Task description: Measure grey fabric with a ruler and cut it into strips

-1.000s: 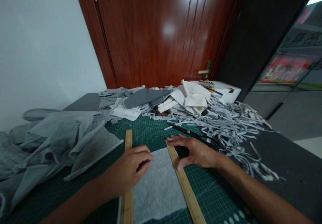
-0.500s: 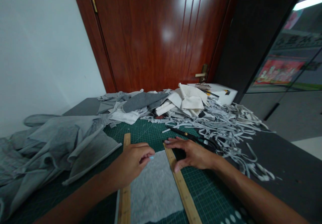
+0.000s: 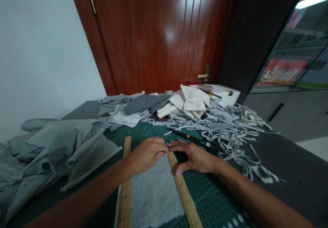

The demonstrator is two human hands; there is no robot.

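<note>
A piece of grey fabric (image 3: 156,193) lies flat on the green cutting mat (image 3: 207,200). Along its right edge runs a wooden ruler (image 3: 186,197), and a second wooden ruler (image 3: 125,200) lies along its left side. My left hand (image 3: 147,154) is closed near the fabric's far right corner, beside the right ruler's far end. A small pale-blue piece shows at its fingertips; most of it is hidden. My right hand (image 3: 193,156) rests on the right ruler, fingers stretched toward its far end, thumb apart and lower down. The two hands' fingertips nearly meet.
Black scissors (image 3: 189,137) lie just beyond my right hand. Cut fabric strips (image 3: 230,129) are heaped at the right. Grey cloth (image 3: 71,146) is piled at the left, with more scraps (image 3: 146,104) behind the mat. A white box (image 3: 225,93) stands at the back.
My left hand has moved right and slightly away from me, from over the fabric to the right ruler's far end. My right hand stays on the ruler.
</note>
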